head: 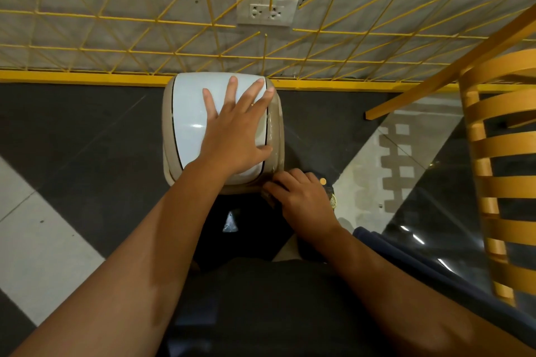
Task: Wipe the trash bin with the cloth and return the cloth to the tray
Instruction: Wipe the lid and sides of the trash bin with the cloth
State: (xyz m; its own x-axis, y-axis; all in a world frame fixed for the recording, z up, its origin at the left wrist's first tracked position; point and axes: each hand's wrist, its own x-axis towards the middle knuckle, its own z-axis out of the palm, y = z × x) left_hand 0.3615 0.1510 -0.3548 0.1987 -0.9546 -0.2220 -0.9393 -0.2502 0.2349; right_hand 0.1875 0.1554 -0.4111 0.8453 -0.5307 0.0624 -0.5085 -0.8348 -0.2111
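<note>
The trash bin [174, 136] stands on the floor against the wall; it has a beige body and a glossy white swing lid [188, 113]. My left hand [235, 130] lies flat on the lid with its fingers spread. My right hand [301, 197] is at the bin's near right corner, fingers curled round a dark patterned cloth [330, 193] that it presses against the bin's side. Most of the cloth is hidden under that hand. No tray can be made out.
A yellow wire grid [116, 23] and a wall socket [266, 12] are behind the bin. An orange slatted wooden chair [499, 153] stands at the right. Something dark blue [385, 249] lies by my right forearm. The floor has dark and pale tiles.
</note>
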